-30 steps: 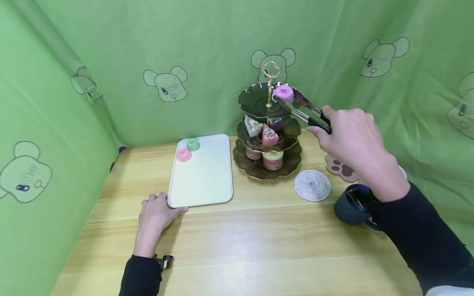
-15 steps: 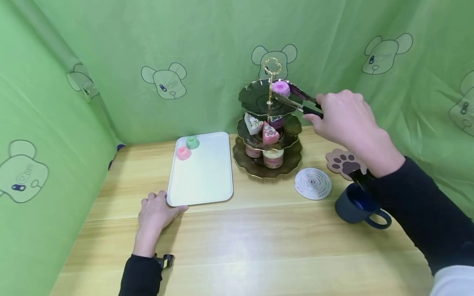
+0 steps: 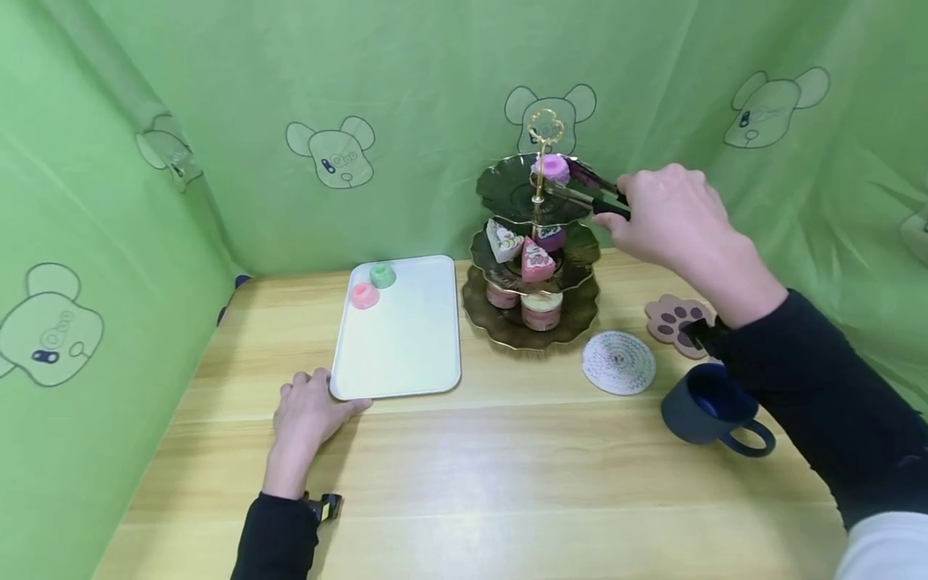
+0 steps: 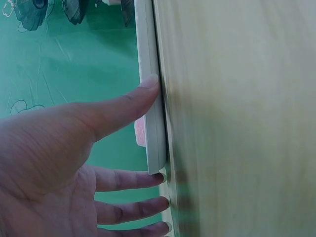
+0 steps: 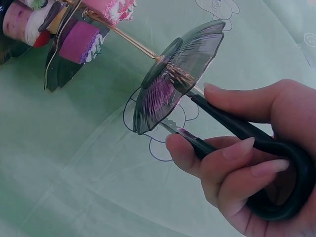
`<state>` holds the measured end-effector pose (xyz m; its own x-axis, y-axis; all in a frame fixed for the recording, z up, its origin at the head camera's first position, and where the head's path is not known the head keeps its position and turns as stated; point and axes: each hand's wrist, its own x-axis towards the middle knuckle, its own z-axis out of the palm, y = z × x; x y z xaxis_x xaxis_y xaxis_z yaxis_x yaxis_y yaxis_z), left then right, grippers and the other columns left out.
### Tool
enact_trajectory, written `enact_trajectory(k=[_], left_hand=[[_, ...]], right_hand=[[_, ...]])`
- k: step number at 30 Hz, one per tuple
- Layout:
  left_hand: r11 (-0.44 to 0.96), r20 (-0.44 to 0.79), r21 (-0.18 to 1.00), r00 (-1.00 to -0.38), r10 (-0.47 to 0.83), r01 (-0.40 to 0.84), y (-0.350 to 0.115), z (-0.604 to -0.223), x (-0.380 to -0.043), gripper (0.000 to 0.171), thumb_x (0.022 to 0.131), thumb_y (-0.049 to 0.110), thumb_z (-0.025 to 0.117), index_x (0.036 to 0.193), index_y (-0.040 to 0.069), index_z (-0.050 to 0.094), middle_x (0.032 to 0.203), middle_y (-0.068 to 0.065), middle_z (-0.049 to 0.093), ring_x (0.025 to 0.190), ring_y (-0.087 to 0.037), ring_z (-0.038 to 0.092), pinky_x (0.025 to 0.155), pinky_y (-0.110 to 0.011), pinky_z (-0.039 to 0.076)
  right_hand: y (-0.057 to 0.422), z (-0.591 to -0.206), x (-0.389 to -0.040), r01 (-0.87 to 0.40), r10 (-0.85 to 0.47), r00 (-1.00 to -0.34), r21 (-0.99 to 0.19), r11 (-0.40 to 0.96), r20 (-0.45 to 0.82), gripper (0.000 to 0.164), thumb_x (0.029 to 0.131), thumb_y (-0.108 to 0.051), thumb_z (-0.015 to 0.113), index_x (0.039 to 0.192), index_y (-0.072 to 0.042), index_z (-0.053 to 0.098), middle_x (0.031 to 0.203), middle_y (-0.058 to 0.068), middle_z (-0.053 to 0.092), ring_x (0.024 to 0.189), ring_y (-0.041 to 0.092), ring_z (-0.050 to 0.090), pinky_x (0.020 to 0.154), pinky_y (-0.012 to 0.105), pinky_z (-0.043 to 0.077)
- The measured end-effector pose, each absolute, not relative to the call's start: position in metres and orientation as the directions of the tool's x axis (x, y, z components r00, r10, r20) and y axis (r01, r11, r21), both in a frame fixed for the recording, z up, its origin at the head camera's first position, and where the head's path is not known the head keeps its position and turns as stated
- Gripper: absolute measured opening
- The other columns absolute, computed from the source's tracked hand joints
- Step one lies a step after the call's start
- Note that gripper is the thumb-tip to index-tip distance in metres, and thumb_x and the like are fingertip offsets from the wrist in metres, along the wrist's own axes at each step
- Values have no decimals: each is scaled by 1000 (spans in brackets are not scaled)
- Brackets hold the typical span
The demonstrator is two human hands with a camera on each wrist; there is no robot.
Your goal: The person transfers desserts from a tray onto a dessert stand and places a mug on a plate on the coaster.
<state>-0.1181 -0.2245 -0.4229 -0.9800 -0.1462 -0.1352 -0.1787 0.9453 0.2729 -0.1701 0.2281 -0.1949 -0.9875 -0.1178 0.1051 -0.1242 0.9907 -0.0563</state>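
Observation:
My right hand [image 3: 670, 213] grips black-handled tongs [image 5: 227, 121], their tips at the stand's top tier. Between the tips is a small purple ring-shaped cake [image 3: 555, 167], behind the gold post in the head view. From the right wrist it shows only as a purple blur through the glassy plate [image 5: 207, 47]. My left hand [image 3: 308, 415] rests at the near left corner of a white tray [image 3: 406, 346]. Its thumb [image 4: 123, 106] lies along the tray's front edge, the other fingers extended by the corner. A pink cake [image 3: 365, 295] and a green one [image 3: 382, 275] sit at the tray's back left.
Cake slices [image 3: 537, 262] stand on the middle tier of the stand [image 3: 493, 330], round layered cakes [image 3: 541, 312] on the bottom tier. To the right are a woven coaster [image 3: 619, 362], a paw-shaped coaster [image 3: 674, 318] and a dark blue mug [image 3: 689, 415] under my right forearm. Green cloth [image 3: 420, 72] hangs behind.
My right hand has moved left and slightly forward with the tongs, bringing the purple cake further in over the top tier, behind the post. The left hand stays at the tray corner.

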Motion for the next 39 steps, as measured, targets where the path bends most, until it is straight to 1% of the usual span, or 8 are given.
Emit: enact_trajectory(k=[8,15,17,22,28,30,34,39], left_hand=[[946,-138,269,-980,-146,-179,-225,-426,-119,89,63,68,70,120,3,51,109,-21,47,96,-39,41,62,-44,39],[946,-142,274,-980,-140,-175,-224,-428,-119,92,63,69,69,123,3,50,110,-22,47,96,-40,41,61,-45,39],[946,-137,274,-980,-142,-175,-224,-427,-120,91,63,68,69,123,3,50,110,-22,47,96,-40,41,61,-45,40],[945,-136,274,-980,-146,-179,-223,-428,-122,90,63,68,70,121,3,50,109,-21,47,96,-40,41,61,-45,40],[946,-138,268,-979,-147,-180,-224,-428,-123,90,63,67,70,121,3,50,109,-22,47,96,-40,41,62,-45,40],[946,-135,268,-979,-150,-182,-225,-428,-123,89,63,67,71,121,3,51,108,-22,47,96,-40,41,62,-45,40],[944,-133,272,-979,-155,-186,-227,-427,-124,88,63,67,71,120,3,51,108,-21,47,96,-40,41,60,-44,40],[940,-132,284,-979,-154,-186,-227,-427,-125,88,63,67,70,120,4,51,109,-20,47,96,-39,41,61,-44,39]], right_hand=[[230,-197,-171,-123,-118,-990,-57,991,81,78,87,-62,45,137,-2,41,67,13,46,47,21,41,39,30,32],[235,-190,-167,-104,-100,-993,-79,991,57,90,82,-71,39,138,0,38,96,25,54,54,27,48,40,33,37],[238,-187,-163,-97,-92,-994,-79,992,56,92,82,-72,38,139,0,36,96,25,54,53,27,47,40,33,36],[249,-182,-146,-103,-97,-991,-62,993,92,91,83,-71,37,136,3,38,79,19,54,49,24,44,38,32,32],[255,-183,-110,-150,-137,-970,-48,988,202,74,85,-68,41,117,-2,50,59,7,42,49,23,42,41,33,29],[253,-185,-98,-184,-164,-953,-56,981,255,62,85,-64,46,104,-5,51,58,4,40,47,21,39,41,33,27],[240,-187,-81,-262,-223,-916,-76,962,333,48,85,-58,52,96,-11,50,58,1,42,45,18,37,40,31,25],[211,-196,-77,-362,-311,-880,-83,928,359,66,84,-59,55,123,-6,54,65,0,53,47,16,43,40,31,32]])
